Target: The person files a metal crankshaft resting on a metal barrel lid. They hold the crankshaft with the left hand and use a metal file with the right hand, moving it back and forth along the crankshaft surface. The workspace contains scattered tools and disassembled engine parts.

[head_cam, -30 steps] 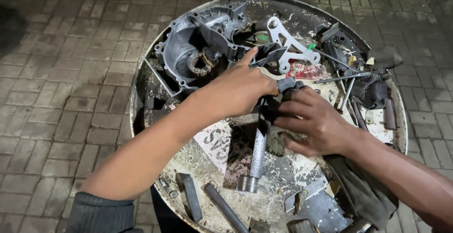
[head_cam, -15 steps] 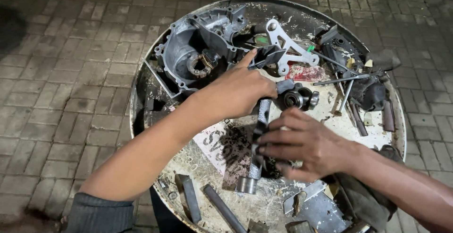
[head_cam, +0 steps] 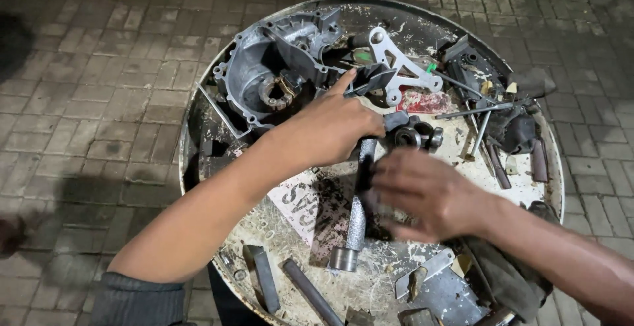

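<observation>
Metal shaft (head_cam: pixel 357 217) in both hands, seemingly

Night scene, dim overall. Light falls from above, brightest on the round tray (head_cam: pixel 541 134) centre; paving (head_cam: pixel 99 101) darkens toward 9 and 12 o'clock. Hard arm shadow on bricks at 8 o'clock. Right hand (head_cam: pixel 422 194) smeared by motion blur; left hand (head_cam: pixel 330 128) sharp. Slight wide-angle bend at the edges.

My left hand (head_cam: pixel 333 131) is curled into a closed grip, thumb stretched toward one o'clock, forearm running back toward seven. My right hand (head_cam: pixel 426 194) sits just at its four o'clock, blurred, fingers pointing to nine, palm down, forearm trailing off toward four.
</observation>
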